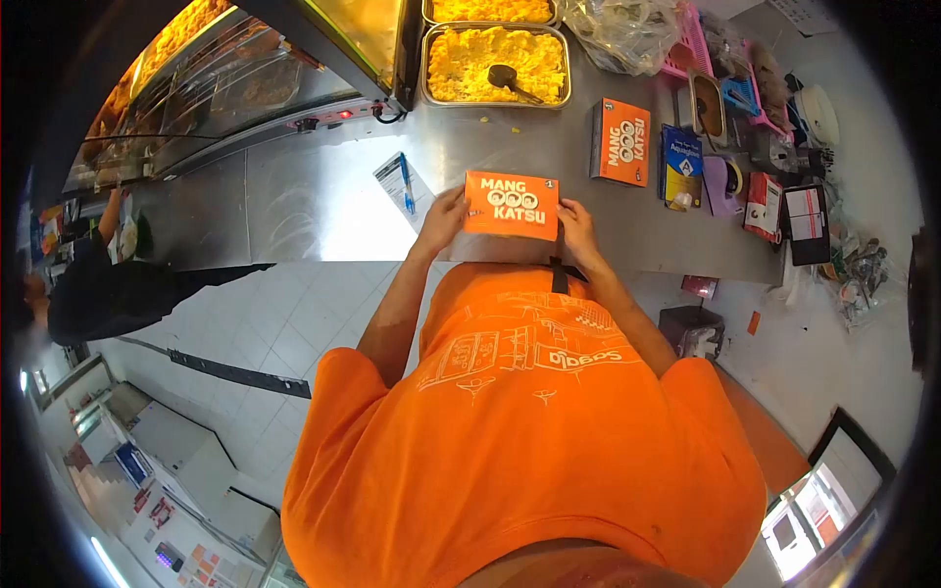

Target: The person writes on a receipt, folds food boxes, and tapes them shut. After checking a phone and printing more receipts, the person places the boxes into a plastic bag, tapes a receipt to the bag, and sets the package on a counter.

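An orange food box printed "MANG KATSU" is between my hands at the front edge of the steel counter. My left hand grips its left side, fingers along the edge. On the opposite side, my right hand holds the box by its right edge. The lid looks closed. To the left of the box lie a paper slip and a blue pen. A second orange box stands farther back on the right.
A tray of yellow food with a dark spoon stands at the back, beside a glass warming cabinet. Rightward are a blue box, a tape dispenser and a tablet. Another person stands at far left.
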A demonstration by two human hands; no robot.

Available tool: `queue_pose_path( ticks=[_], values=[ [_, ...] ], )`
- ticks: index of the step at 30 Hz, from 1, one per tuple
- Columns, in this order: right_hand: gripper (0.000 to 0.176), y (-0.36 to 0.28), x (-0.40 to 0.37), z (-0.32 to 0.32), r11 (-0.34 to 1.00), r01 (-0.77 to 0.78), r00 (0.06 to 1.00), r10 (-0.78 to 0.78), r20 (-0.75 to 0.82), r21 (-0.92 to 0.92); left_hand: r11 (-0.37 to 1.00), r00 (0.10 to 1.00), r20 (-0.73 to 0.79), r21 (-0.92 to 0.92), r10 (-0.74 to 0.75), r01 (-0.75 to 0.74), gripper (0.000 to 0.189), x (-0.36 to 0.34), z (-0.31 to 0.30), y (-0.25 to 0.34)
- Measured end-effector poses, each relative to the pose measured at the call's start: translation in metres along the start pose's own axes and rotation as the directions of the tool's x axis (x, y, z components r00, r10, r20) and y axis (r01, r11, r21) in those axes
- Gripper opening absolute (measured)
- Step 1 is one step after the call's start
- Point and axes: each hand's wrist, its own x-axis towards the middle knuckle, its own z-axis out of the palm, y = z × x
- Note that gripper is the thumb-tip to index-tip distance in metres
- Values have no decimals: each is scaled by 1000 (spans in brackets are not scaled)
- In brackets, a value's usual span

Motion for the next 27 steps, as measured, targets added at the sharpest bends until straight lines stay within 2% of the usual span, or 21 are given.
queue_pose_path(
  ticks=[1, 2, 3, 5, 6, 7, 8, 10, 11, 12, 14, 15, 17, 22, 23, 25, 26, 27],
  values=[
    [44, -1, -6, 2, 999, 52, 999, -52, -12, 2, 999, 999, 30, 36, -35, 34, 48, 3, -1, -16],
    [48, 14, 3, -1, 988, 28, 999, -31, -23, -152, 995, 996, 57, 74, -69, 65, 49, 4, -3, -26],
    [49, 22, 7, -3, 983, 56, 998, -61, -22, -176, 989, 991, 84, 113, -105, 95, 49, 5, -4, -27],
    [51, 32, 13, -6, 968, 116, 992, -123, -19, -224, 993, 989, 107, 66, -100, 93, 58, 9, -9, -24],
    [51, 21, 9, -6, 940, 152, 986, -163, -13, -305, 951, 997, 72, 308, -22, -1, 61, 10, -15, -8],
    [51, 10, 6, -7, 905, 184, 980, -201, -4, -384, 843, 996, 57, 532, 63, -84, 63, 10, -18, 4],
    [52, -10, -1, -6, 861, 216, 971, -240, 7, -461, 714, 924, 56, 618, 378, -329, 79, 20, -17, -3],
    [52, -56, -23, -1, 533, 444, 866, -463, 191, -721, 526, 807, 432, 612, 402, -590, 87, 25, -11, 53],
    [50, -59, -29, 0, 424, 496, 830, -489, 270, -758, 430, 706, 602, 562, 374, -706, 92, 25, -6, 72],
    [49, -63, -35, 0, 309, 543, 787, -511, 346, -781, 398, 711, 627, 593, 317, -700, 94, 22, -1, 71],
    [44, -64, -27, -5, 277, 596, 762, -490, 422, -754, 318, 715, 666, 645, 213, -695, 99, 23, 12, 72],
    [42, -63, -21, -9, 194, 648, 708, -508, 490, -736, 270, 718, 677, 669, 163, -692, 102, 27, 16, 75],
    [38, -52, -13, -17, 34, 736, 593, -512, 621, -676, 243, 708, 678, 665, 198, -706, 93, 23, 14, 68],
    [32, -33, 0, -35, -115, 814, 409, -582, 703, -569, 253, 675, 687, 626, 270, -738, 77, 18, 13, 52],
    [32, -33, -3, -35, -145, 815, 385, -588, 711, -561, 178, 683, 682, 662, 261, -728, 77, 12, 12, 48],
    [31, -14, -5, -36, -25, 835, 422, -611, 669, -549, 13, 679, 680, 704, 276, -710, 76, 2, 19, 47],
    [31, -8, -6, -39, 31, 836, 446, -622, 644, -548, 69, 722, 656, 728, 219, -682, 74, -4, 25, 61],
    [32, -10, -9, -39, 40, 826, 459, -627, 630, -562, 109, 733, 625, 737, 268, -668, 74, -2, 31, 60]
  ],
)
